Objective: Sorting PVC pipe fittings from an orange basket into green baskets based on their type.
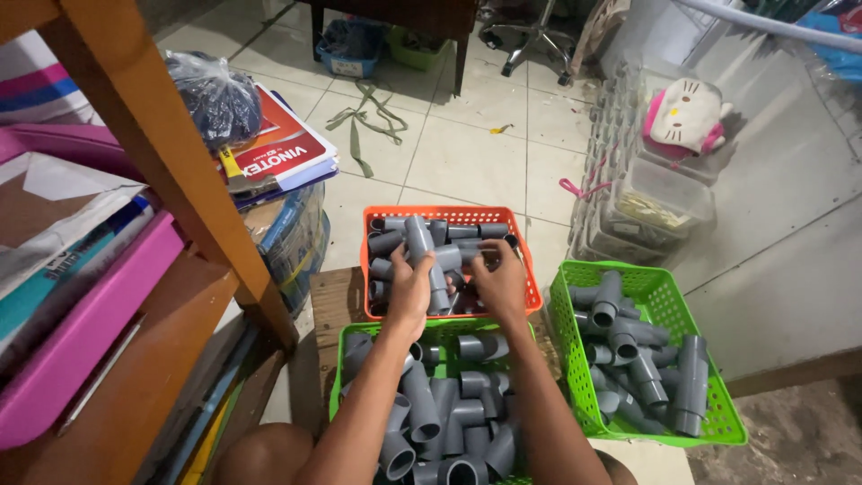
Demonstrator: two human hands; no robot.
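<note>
Left hand (pixel 409 292) clenched around upright grey pipe fitting (pixel 420 244), held inside the grip above orange basket (pixel 437 216). Right hand (pixel 501 283) just beside, reaching among grey fittings there; grip state indeterminate. Green baskets (pixel 655 283) near

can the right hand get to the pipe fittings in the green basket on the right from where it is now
Probably yes. The right hand is over the orange basket, and the right green basket sits open-topped just beside it, with nothing covering its grey fittings. It seems busy with a fitting, so it may need to let go first.
</note>
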